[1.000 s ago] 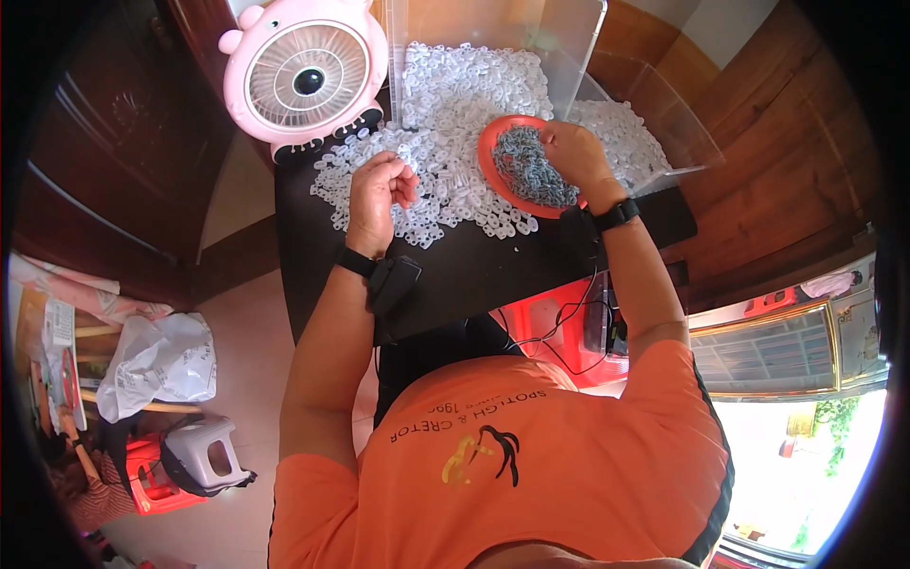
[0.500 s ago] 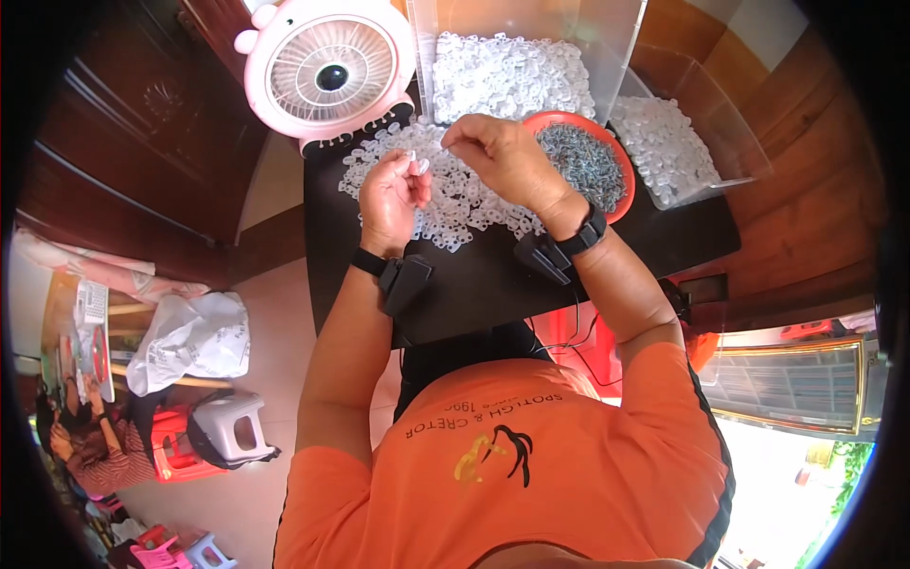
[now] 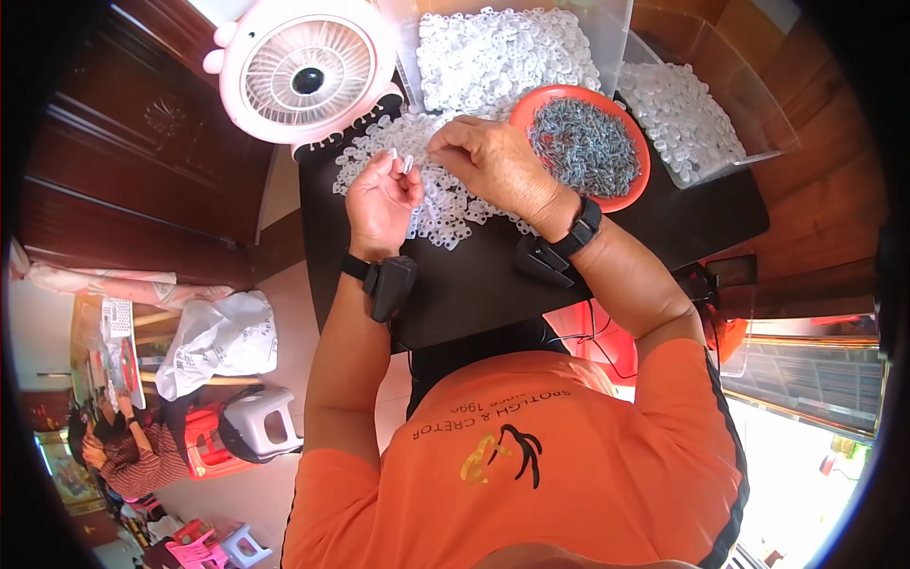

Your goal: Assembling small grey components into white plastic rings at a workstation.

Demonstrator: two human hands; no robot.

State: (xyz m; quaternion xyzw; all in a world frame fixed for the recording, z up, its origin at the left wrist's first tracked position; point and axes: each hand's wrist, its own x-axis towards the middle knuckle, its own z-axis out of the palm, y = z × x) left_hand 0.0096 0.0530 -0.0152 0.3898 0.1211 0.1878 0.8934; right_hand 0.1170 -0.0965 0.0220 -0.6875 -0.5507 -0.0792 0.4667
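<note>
– While the left hand (image 3: 381, 204) pinches a small white plastic piece (image 3: 409, 164) between thumb and finger, where does the right hand (image 3: 498, 166) stand?

– Just to its right, its thumb and fingertips drawn together and pointing left toward the piece; whether anything sits in that pinch cannot be told, since the fingers cover it

– Which relation counts most there?

– Probably the short gap between the two pinches: the piece lies left of the right hand's fingertips, at much the same depth over the table (image 3: 455, 294). Its long side seems to run near to far, though it is too small to be sure. The left hand already has it; the right hand is near but apart from it

– And what differs from a second ago?

– The right hand was then at the orange-red plate (image 3: 618, 203) of grey metal pins (image 3: 583, 147); now it is left of that plate, over the loose white pieces (image 3: 441, 218), close beside the left hand, which stays toward the table's left side
</note>
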